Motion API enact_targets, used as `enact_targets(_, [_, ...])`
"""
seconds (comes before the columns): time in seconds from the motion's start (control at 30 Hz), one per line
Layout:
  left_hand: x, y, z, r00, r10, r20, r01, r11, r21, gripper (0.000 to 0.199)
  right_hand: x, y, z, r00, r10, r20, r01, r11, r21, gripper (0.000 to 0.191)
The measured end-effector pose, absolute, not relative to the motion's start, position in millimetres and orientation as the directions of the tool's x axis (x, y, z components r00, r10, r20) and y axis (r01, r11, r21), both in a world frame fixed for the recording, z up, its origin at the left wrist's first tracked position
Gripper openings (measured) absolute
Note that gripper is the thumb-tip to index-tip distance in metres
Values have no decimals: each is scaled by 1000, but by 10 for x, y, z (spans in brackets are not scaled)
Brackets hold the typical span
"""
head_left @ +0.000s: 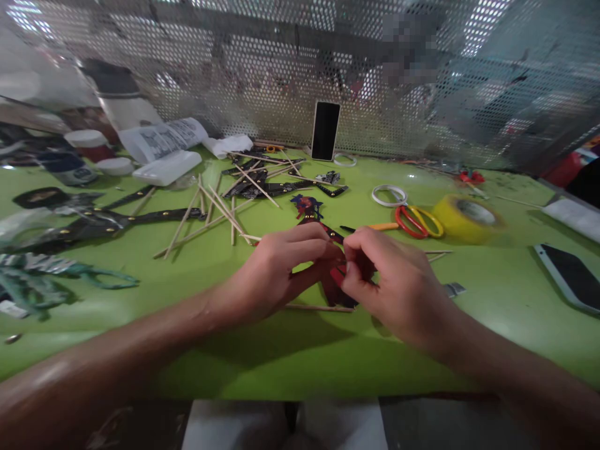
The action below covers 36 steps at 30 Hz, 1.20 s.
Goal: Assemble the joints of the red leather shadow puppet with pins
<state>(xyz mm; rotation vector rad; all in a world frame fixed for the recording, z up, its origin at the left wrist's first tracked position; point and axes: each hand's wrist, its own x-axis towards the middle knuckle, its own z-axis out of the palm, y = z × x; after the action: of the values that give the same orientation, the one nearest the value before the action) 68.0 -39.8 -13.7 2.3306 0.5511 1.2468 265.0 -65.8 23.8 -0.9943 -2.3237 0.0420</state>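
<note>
A flat, dark red jointed paper puppet (308, 208) with brass-coloured fasteners lies on the green table top in front of me. My left hand (287, 259) is closed over its middle, thumb and fingertips pinching it. Opposite, my right hand (391, 281) pinches a red part of the same puppet, its fingertips almost meeting those of the left. My fingers cover much of the puppet's body. One thin wooden stick (319, 307) lies just below its lower end.
Loose wooden sticks (220, 206) and black jointed puppets (89, 228) lie to the left and behind. Scissors (415, 222), yellow tape (464, 219) and a white tape ring (389, 195) sit at right. A phone (325, 131) leans on the perforated metal panel (262, 81); another phone (569, 275) lies far right.
</note>
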Motion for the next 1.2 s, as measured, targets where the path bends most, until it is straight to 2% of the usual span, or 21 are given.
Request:
enact_targets(0.23, [696,-440,-115,548,570,612,201,-800,565,7,2692,-624,221,-608,619,498,582,774,-251,16])
enact_targets(0.5, [659,-436,-124,609,494,620,168,-845,508,13,2711,-632,174,-666,561,491,577,805,-137,15])
enact_targets(0.67, [641,-415,-152,607,450,655,155,-875,458,15,2704,-603,155,-640,586,498,566,797,-210,15])
enact_targets(0.77, [644,-396,-130,572,452,684,205,-887,414,13,2701,-587,193,-604,607,517,565,783,-259,15])
enact_targets(0.87, [652,-394,-86,527,528,666,254,-845,470,10,2703,-577,229,-585,612,532,580,774,-253,15])
enact_targets(0.97, [668,-422,-57,515,584,627,245,-801,546,8,2702,-578,225,-619,628,472,588,769,-253,14])
enact_targets(1.2, [702,-473,-70,465,607,645,229,-786,574,12,2699,-604,145,-625,627,464,597,768,-233,15])
